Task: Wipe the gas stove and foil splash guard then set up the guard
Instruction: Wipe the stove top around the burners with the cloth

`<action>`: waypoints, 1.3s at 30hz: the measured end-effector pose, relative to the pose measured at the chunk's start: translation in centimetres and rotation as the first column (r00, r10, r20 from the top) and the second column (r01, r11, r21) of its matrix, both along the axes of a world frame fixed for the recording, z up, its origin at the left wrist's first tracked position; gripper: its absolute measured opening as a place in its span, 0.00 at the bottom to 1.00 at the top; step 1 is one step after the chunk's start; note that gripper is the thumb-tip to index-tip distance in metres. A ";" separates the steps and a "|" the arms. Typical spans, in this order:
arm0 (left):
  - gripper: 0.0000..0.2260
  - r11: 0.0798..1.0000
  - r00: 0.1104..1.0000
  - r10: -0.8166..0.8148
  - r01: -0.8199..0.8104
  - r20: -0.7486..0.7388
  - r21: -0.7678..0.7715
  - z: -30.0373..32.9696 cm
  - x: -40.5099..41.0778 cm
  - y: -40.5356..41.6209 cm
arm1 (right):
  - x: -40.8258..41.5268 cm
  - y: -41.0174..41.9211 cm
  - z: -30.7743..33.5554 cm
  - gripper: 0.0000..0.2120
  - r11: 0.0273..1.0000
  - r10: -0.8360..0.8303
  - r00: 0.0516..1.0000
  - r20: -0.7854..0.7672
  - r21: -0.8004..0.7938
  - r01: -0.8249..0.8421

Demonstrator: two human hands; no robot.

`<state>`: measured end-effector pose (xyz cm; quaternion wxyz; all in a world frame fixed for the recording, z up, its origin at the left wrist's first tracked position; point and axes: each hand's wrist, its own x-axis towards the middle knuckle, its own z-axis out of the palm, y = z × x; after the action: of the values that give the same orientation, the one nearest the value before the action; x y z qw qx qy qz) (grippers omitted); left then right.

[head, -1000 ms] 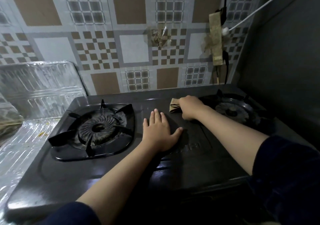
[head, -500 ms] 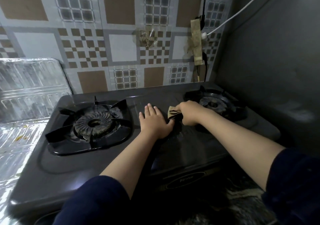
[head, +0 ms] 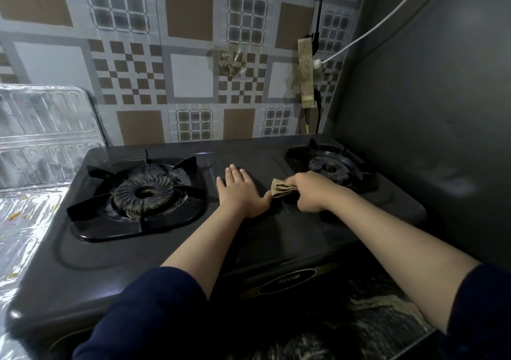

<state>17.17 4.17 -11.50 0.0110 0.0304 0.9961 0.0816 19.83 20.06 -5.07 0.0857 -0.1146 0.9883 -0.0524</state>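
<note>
Gas stove [head: 116, 265]: dark grey 2-burner unit, sits on a counter against a tiled wall [head: 190, 77]. Top surface matte, with a dull sheen along the front left edge. Left burner [head: 145, 193] has a black pan support with radiating prongs and a ridged ring cap. Right burner [head: 330, 166] lies partly behind the right hand.

Cloth [head: 282, 189]: tan-brown, bunched, on the flat centre panel of the stove between the 2 burners. Right hand [head: 313, 191] grips it, fingers curled around it into a fist; a folded end sticks out toward the left hand. Knuckles sit just in front of the right burner.

Left hand [head: 242, 191]: palm down, flat on the centre panel, fingers straight and close together, thumb spread toward the cloth. Thumb tip and cloth end are just beside each other; contact cannot be told.

Foil splash guard [head: 41, 127]: silver embossed panels left of the stove. 1 panel leans upright against the wall, another lies flat on the counter with orange-yellow specks on it.

Room: wall tiles patterned in brown, grey and white squares and checkers. Plain grey wall [head: 431, 96] to the right. A white cable [head: 378, 27] crosses the upper right corner; a black cable [head: 319, 13] hangs beside a strip of brownish tape [head: 306, 72].

Both forearms bare, dark blue sleeves [head: 143, 312] pushed up.

Writing: oval badge [head: 289, 276] on the stove front reads "Rinnai".
</note>
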 end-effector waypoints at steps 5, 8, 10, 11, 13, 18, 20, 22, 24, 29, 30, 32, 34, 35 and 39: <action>0.52 1.000 0.999 -0.010 0.010 0.030 -0.004 0.1 0.0 -0.1 | 0.7 2.6 -0.2 0.29 0.994 0.006 0.998 0.058 -0.105 0.000; 0.55 1.000 0.999 -0.013 0.012 0.035 0.011 0.3 0.1 -0.1 | 1.1 4.5 -1.2 0.36 0.993 0.000 0.998 0.060 -0.119 0.008; 0.55 1.000 0.999 -0.013 0.013 0.032 0.015 0.3 0.1 -0.1 | 1.4 5.2 -2.0 0.39 0.993 -0.004 0.998 0.065 -0.121 0.012; 0.55 1.000 0.999 -0.012 0.011 0.034 0.019 0.3 0.1 -0.1 | 1.7 5.4 -2.3 0.39 0.992 -0.004 0.998 0.059 -0.123 0.011; 0.55 1.000 0.999 -0.008 0.007 0.034 0.022 0.3 0.1 -0.1 | 2.3 5.7 -2.7 0.39 0.993 -0.005 1.000 0.029 -0.119 0.008; 0.54 1.000 1.000 -0.004 0.004 0.029 0.007 0.3 0.2 0.0 | 4.6 6.3 -2.6 0.38 0.993 0.016 1.000 -0.024 -0.118 -0.019; 0.54 1.000 1.000 -0.005 0.004 0.026 0.007 0.2 0.1 0.0 | 5.8 6.9 -2.5 0.38 0.993 0.034 0.999 -0.030 -0.113 -0.038; 0.54 1.000 1.000 -0.005 0.005 0.019 0.006 0.1 0.1 0.0 | 6.9 7.4 -2.5 0.39 0.993 0.057 0.998 -0.025 -0.105 -0.059; 0.54 1.000 1.000 -0.005 0.005 0.016 0.001 0.0 0.0 -0.1 | 7.7 7.8 -2.4 0.39 0.993 0.066 0.998 -0.021 -0.093 -0.068; 0.54 1.000 1.000 0.000 0.001 0.013 -0.015 -0.1 -0.2 0.1 | 7.5 8.1 0.2 0.32 0.991 0.075 0.997 0.030 -0.109 -0.071; 0.54 1.000 1.000 0.001 -0.001 0.014 -0.018 -0.1 -0.3 0.1 | 7.1 8.8 0.9 0.28 0.981 0.053 0.998 0.042 -0.190 -0.044; 0.54 1.000 1.000 -0.001 0.001 0.016 -0.025 -0.2 -0.5 0.2 | 5.9 11.2 2.1 0.23 0.952 -0.038 0.999 0.009 -0.302 0.039; 0.54 1.000 1.000 0.002 -0.001 0.013 -0.030 -0.2 -0.6 0.3 | 4.4 14.0 2.9 0.25 0.968 -0.179 0.969 -0.173 -0.206 0.142; 0.54 1.000 1.000 0.003 -0.002 0.012 -0.030 -0.2 -0.6 0.3 | 3.7 15.5 3.1 0.26 0.972 -0.228 0.938 -0.260 -0.113 0.205; 0.54 0.999 1.000 0.001 -0.001 0.007 -0.033 -0.3 -0.6 0.4 | 1.5 18.8 1.9 0.26 0.894 -0.421 0.863 -0.278 0.031 0.446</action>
<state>16.54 4.54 -11.77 0.0148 0.0293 0.9973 0.0655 21.36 38.84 -3.12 -0.0553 0.1089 0.9925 -0.0081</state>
